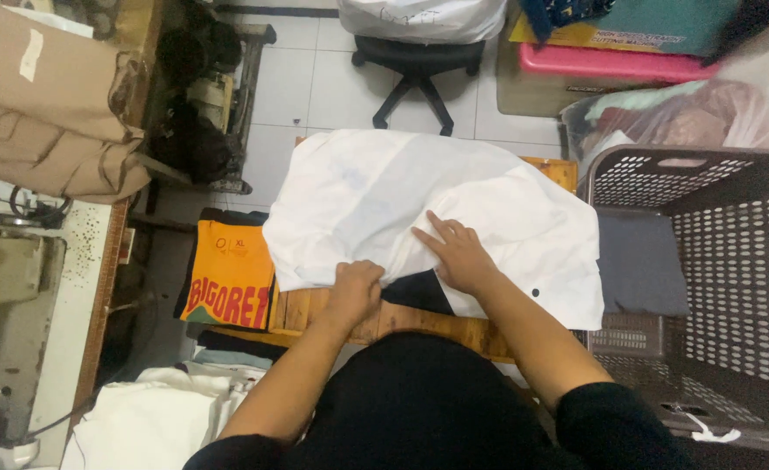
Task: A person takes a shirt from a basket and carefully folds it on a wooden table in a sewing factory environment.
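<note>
lying folded in grey basket (732,261): dark cloth (641,261)

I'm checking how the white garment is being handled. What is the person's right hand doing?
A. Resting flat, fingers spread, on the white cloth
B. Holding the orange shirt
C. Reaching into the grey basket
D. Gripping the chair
A: the right hand lies open with fingers spread on the white cloth, while the left hand bunches the cloth's near edge.
</note>
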